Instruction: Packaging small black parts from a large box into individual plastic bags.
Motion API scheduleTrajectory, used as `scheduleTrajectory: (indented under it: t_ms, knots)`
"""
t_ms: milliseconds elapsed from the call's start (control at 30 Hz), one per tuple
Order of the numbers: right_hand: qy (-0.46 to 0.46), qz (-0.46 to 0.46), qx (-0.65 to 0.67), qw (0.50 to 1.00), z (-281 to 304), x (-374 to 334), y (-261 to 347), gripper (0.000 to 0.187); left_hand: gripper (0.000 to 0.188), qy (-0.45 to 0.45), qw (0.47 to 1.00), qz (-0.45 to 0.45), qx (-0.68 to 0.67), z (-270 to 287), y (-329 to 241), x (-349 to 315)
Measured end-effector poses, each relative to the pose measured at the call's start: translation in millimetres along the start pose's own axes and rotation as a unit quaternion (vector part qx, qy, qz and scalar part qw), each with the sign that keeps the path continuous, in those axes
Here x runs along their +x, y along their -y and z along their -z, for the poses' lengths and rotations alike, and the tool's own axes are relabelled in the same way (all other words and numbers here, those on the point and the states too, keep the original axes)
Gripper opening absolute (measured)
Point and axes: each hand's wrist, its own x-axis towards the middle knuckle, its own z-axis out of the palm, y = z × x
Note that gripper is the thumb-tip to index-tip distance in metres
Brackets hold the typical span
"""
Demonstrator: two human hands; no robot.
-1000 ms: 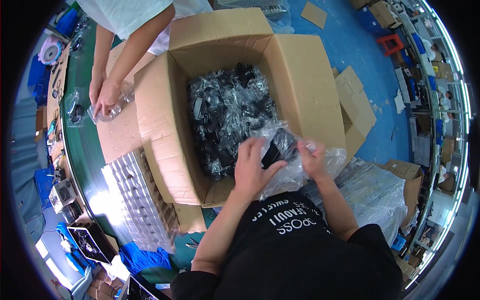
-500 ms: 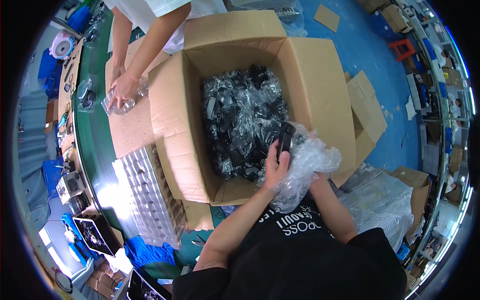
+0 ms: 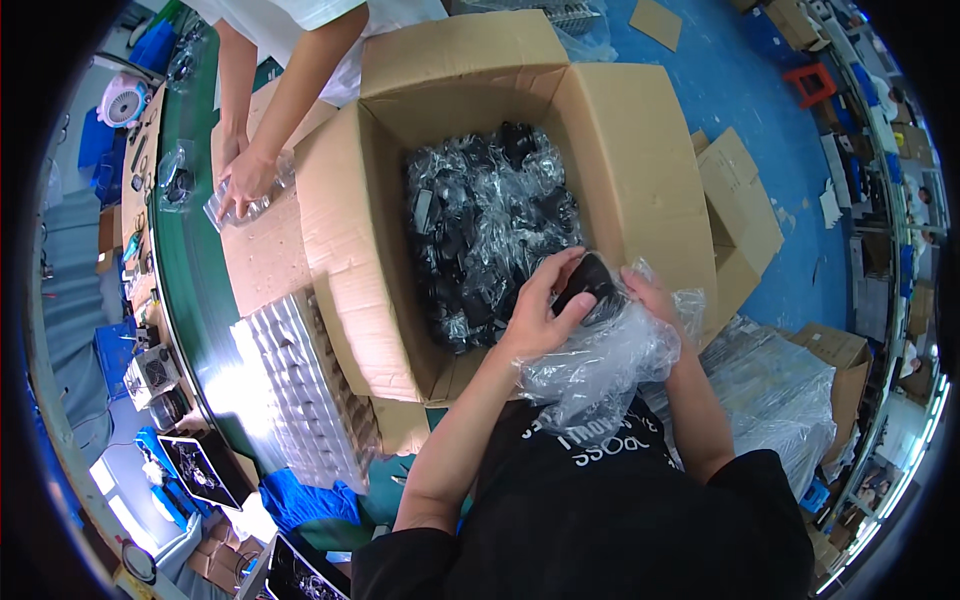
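My left hand (image 3: 545,312) is closed round a smooth black plastic item (image 3: 592,284), whose exact kind I cannot make out. My right hand (image 3: 652,298) pinches the crinkled clear plastic bag (image 3: 605,368), which hangs below and beside the black item. Whether the item is partly inside the bag is hard to tell. Both hands are over the near right part of a large open cardboard box (image 3: 345,270). Inside lie many black items in clear wrapping (image 3: 490,230).
Across the box on the left, another person's hands (image 3: 246,180) press on a clear plastic package (image 3: 270,200). A stack of moulded trays (image 3: 305,390) stands left of the box on a green bench (image 3: 185,260). Wrapped goods (image 3: 765,400) are at the right, and flattened cardboard (image 3: 740,200) lies on the blue floor.
The black item has turned from upright to lying across my left hand. My right hand has come up from behind the bag to its upper edge beside the item.
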Motion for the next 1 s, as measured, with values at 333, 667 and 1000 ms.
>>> scheduleTrajectory:
  t_ms: [333,667,1000]
  knots:
    - [-0.09,0.037,0.042,0.994,-30.6,-14.8,-15.3,0.023,0.04,-0.124,0.96,0.068,-0.242,-18.8,41.6,-12.9]
    - [-0.103,0.043,0.05,0.992,-19.8,-13.7,-45.5,0.012,0.046,-0.246,0.865,0.178,-0.4,15.4,48.4,20.3]
    - [-0.107,0.156,0.054,0.98,50.0,-24.5,-45.7,0.018,0.058,-0.129,0.842,0.37,-0.37,1.1,81.0,16.1]
